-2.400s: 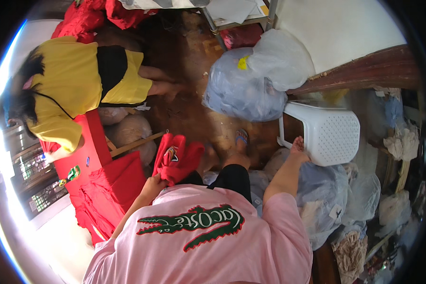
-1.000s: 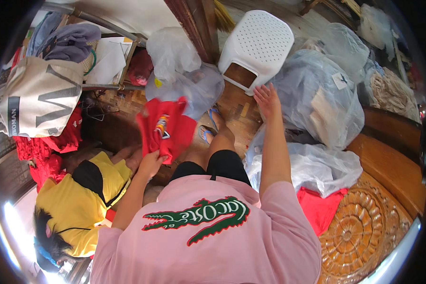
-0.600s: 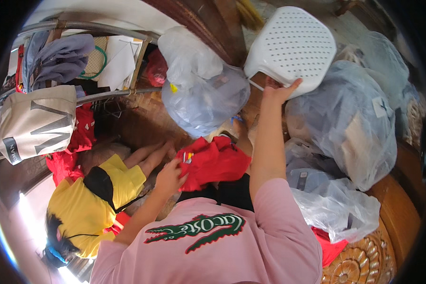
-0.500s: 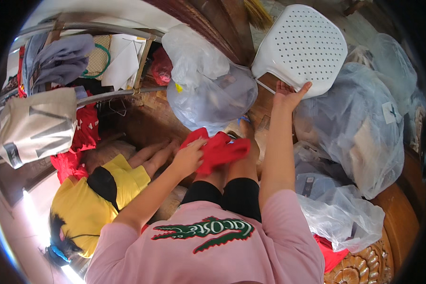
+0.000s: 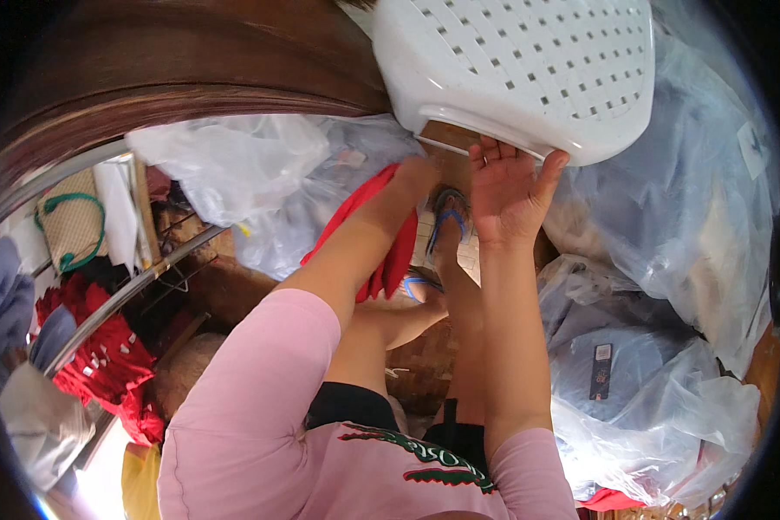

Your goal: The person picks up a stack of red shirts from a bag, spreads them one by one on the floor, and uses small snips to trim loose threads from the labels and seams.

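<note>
My right hand (image 5: 504,195) is palm up with its fingers hooked under the near edge of a white plastic stool (image 5: 520,65) with rows of square holes, which is tilted and partly out of view at the top. A red cloth (image 5: 397,260) hangs from my left hand (image 5: 419,176), which is closed on it, close to the stool's lower left corner. My forearm covers part of the cloth, and most of my left fingers are hidden. Beyond the cloth lies a clear plastic bag (image 5: 260,156).
Large filled plastic bags (image 5: 667,234) crowd the right side, with another bag (image 5: 650,381) nearer me. At left, a metal rail (image 5: 139,282) runs past red garments (image 5: 104,364) and a woven bag (image 5: 72,221). Dark brown wood (image 5: 191,61) spans the top left. Some yellow clothing (image 5: 140,481) shows at lower left.
My left hand has moved forward and right with the red cloth, towards the stool. My view has shifted, the stool looks nearer, and the person in yellow is mostly out of view.
</note>
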### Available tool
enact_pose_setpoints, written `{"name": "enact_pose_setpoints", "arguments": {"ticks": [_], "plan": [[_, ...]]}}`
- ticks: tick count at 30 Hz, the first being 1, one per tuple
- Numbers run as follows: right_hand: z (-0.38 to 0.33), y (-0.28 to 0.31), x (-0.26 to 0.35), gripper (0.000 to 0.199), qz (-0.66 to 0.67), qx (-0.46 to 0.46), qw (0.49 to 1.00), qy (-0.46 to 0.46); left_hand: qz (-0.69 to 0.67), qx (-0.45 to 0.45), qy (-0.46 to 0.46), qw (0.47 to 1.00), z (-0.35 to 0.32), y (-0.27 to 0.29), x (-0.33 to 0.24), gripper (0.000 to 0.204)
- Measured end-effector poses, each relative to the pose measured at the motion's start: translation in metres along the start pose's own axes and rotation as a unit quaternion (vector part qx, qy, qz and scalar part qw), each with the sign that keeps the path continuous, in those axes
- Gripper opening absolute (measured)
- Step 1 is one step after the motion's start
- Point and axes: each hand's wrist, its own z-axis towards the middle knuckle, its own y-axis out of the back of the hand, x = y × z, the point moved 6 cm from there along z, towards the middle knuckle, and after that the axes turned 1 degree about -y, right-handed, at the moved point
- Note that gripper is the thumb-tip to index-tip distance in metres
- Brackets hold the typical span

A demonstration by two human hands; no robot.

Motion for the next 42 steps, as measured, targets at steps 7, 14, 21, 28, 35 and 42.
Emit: {"name": "enact_pose_setpoints", "arguments": {"ticks": [7, 14, 21, 28, 35, 42], "plan": [[-0.002, -0.012, 0.014, 0.089, -0.037, 0.028, 0.998, 0.051, -0.027, -0.013, -0.006, 1.000, -0.024, -0.027, 0.044, 0.021], [-0.089, 0.011, 0.006, 0.097, -0.034, -0.052, 0.998, 0.033, -0.122, -0.053, 0.169, 0.977, -0.163, -0.005, 0.137, 0.022], [-0.199, 0.035, -0.023, 0.109, -0.081, -0.083, 0.993, -0.004, -0.133, -0.088, 0.174, 0.972, -0.194, -0.010, 0.143, 0.021], [-0.255, 0.059, -0.006, 0.103, -0.122, -0.152, 0.980, -0.040, -0.155, -0.093, 0.132, 0.975, -0.204, 0.007, 0.123, 0.025], [-0.289, 0.052, -0.016, 0.107, -0.108, -0.113, 0.981, -0.119, -0.332, -0.185, 0.145, 0.914, -0.332, 0.075, 0.034, 0.036], [-0.385, 0.006, -0.022, 0.042, -0.374, -0.002, 0.824, -0.425, -0.486, -0.219, 0.308, 0.788, -0.561, 0.072, -0.057, 0.022]]}}
